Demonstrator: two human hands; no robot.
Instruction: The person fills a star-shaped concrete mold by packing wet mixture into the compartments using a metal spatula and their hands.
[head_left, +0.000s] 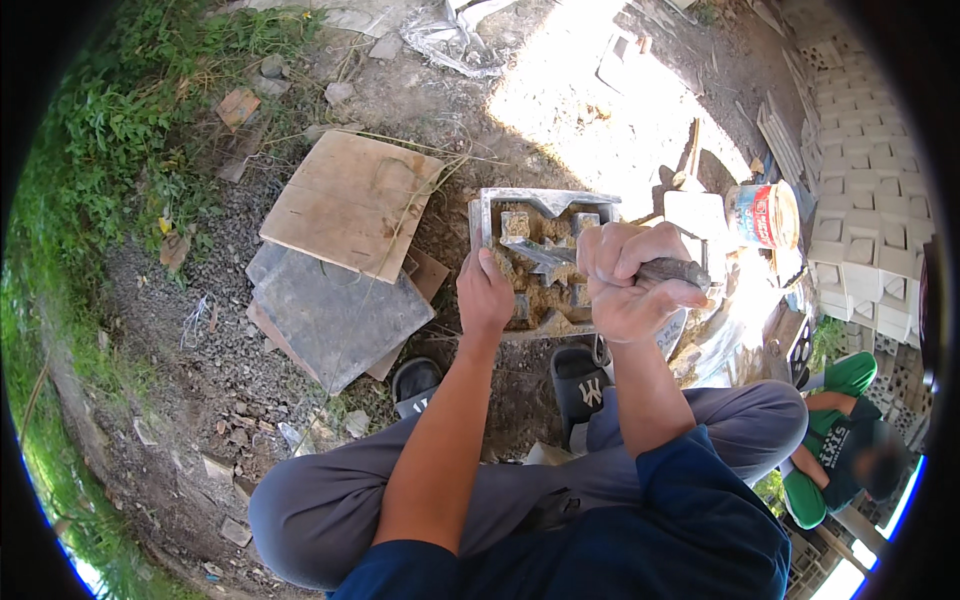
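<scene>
Head view: mould [550, 200] ahead of slippers [576, 385], between boards [345, 320] and tub [763, 216]; sandy mix [547, 298] inside. Left hand [487, 297] gripping mould's left edge, thumb on top, other fingers partly hidden. Right hand [637, 280] above mould's right side, fist wrapped round dark handle [675, 271]; far end unclear.

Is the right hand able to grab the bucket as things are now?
Probably not yet: the right hand is closed around a dark handle. If it put that down, the bucket looks near, though a pale thing sits partly between them.
</scene>
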